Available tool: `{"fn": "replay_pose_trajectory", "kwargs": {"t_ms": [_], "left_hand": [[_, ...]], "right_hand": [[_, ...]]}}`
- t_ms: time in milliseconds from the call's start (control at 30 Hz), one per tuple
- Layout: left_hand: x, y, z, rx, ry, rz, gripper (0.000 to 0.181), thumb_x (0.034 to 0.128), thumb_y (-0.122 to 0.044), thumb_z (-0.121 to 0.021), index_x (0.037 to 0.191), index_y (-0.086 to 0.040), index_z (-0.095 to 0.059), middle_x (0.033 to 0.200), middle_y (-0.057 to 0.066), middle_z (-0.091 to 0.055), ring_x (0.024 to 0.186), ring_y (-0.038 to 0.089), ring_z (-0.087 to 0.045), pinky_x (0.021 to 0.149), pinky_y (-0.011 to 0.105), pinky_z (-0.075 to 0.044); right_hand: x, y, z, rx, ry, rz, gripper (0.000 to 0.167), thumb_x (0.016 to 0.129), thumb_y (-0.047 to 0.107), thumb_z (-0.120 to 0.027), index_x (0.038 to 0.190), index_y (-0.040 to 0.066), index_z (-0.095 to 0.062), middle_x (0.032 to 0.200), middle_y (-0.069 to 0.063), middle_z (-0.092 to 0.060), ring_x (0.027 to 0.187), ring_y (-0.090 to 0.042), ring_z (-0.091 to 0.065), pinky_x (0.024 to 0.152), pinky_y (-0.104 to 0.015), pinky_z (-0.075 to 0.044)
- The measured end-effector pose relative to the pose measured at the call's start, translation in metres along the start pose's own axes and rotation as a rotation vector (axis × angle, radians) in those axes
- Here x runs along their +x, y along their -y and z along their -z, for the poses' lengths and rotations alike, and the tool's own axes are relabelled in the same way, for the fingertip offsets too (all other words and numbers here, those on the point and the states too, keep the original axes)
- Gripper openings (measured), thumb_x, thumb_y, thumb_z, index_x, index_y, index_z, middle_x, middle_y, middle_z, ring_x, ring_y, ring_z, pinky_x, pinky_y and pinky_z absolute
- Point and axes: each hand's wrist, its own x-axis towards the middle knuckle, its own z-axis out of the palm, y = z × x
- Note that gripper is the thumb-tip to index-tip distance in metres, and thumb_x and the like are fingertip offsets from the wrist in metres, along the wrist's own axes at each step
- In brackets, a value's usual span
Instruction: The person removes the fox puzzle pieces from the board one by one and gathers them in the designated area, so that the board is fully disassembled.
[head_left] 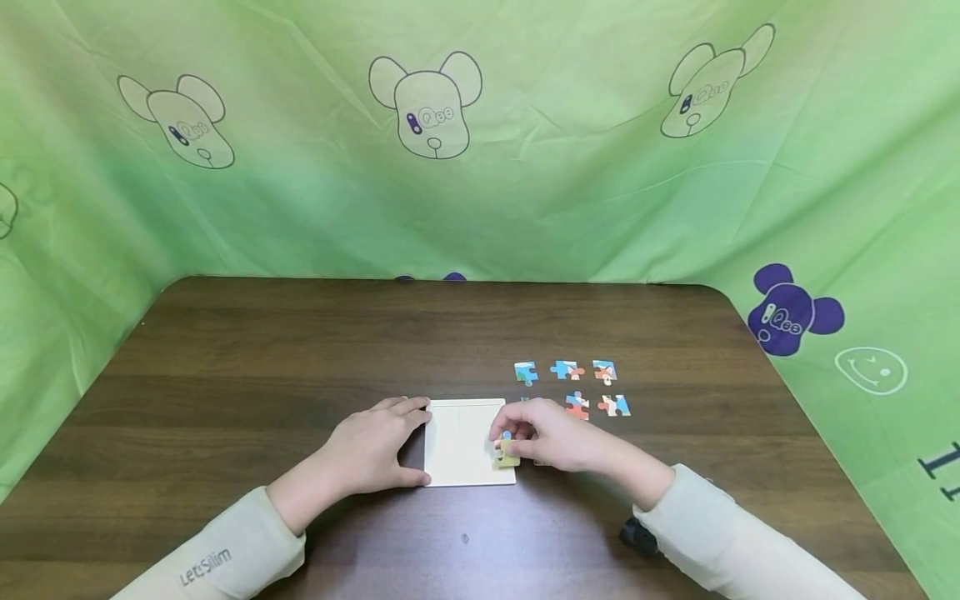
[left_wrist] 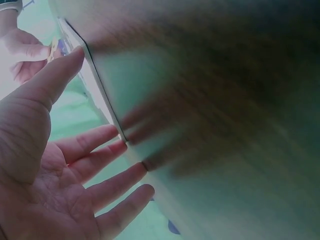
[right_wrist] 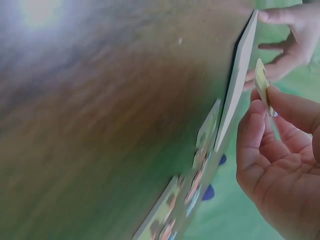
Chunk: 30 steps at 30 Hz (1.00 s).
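Note:
A white rectangular puzzle board (head_left: 456, 446) lies on the table. Along its left edge, my left hand (head_left: 371, 450) rests with fingers and thumb spread and their tips at the border. The left wrist view shows that hand (left_wrist: 45, 170) with fairly straight fingers. Over the board's right side, my right hand (head_left: 558, 435) pinches a yellow jigsaw piece (head_left: 507, 457) between thumb and fingers. In the right wrist view the piece (right_wrist: 261, 82) is tilted and held above the board (right_wrist: 239, 82). Part of the board's right side is hidden by the right hand.
Several loose jigsaw pieces, among them a blue one (head_left: 527, 372) and an orange one (head_left: 577, 406), lie right of the board on the brown table (head_left: 300, 350). Others are partly hidden by the right hand. A black object (head_left: 637, 536) sits by the right sleeve. Green cloth (head_left: 525, 200) hangs behind.

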Motion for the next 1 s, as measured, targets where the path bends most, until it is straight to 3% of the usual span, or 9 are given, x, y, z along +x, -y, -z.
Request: {"fn": "replay_pose_trajectory", "kwargs": {"t_ms": [467, 700, 900, 1000], "left_hand": [[0.001, 0.004, -0.003, -0.001, -0.005, -0.020, 0.078, 0.0754, -0.047, -0.081, 0.138, -0.007, -0.057, 0.149, 0.008, -0.051, 0.136, 0.033, -0.049, 0.101, 0.048, -0.050], [0.003, 0.005, -0.003, 0.002, -0.009, -0.016, 0.078, 0.0751, -0.048, -0.082, 0.137, -0.008, -0.058, 0.149, 0.007, -0.052, 0.136, 0.030, -0.049, 0.099, 0.047, -0.051], [0.003, 0.005, -0.003, 0.006, -0.011, -0.019, 0.078, 0.0749, -0.049, -0.081, 0.137, -0.008, -0.058, 0.149, 0.005, -0.052, 0.136, 0.029, -0.050, 0.097, 0.047, -0.052], [0.003, 0.005, -0.003, 0.005, -0.008, -0.016, 0.078, 0.0753, -0.050, -0.081, 0.138, -0.009, -0.058, 0.149, 0.005, -0.052, 0.137, 0.028, -0.049, 0.097, 0.047, -0.052]], "right_hand": [[-0.030, -0.020, 0.033, 0.012, -0.106, -0.004, 0.013, 0.092, 0.005, -0.066, 0.104, 0.008, -0.070, 0.087, -0.002, -0.067, 0.073, -0.006, -0.053, 0.063, -0.021, -0.046], [-0.048, -0.031, 0.051, 0.020, -0.162, -0.046, 0.015, 0.091, 0.004, -0.067, 0.105, 0.007, -0.071, 0.082, 0.000, -0.061, 0.073, -0.008, -0.054, 0.065, -0.022, -0.047], [-0.062, -0.042, 0.062, 0.016, -0.197, -0.019, 0.016, 0.091, 0.005, -0.067, 0.106, 0.009, -0.072, 0.095, -0.004, -0.071, 0.075, -0.008, -0.056, 0.066, -0.022, -0.047], [-0.068, -0.047, 0.066, 0.029, -0.208, -0.013, 0.016, 0.091, 0.005, -0.067, 0.106, 0.008, -0.071, 0.092, -0.003, -0.070, 0.074, -0.008, -0.055, 0.064, -0.022, -0.047]]}}
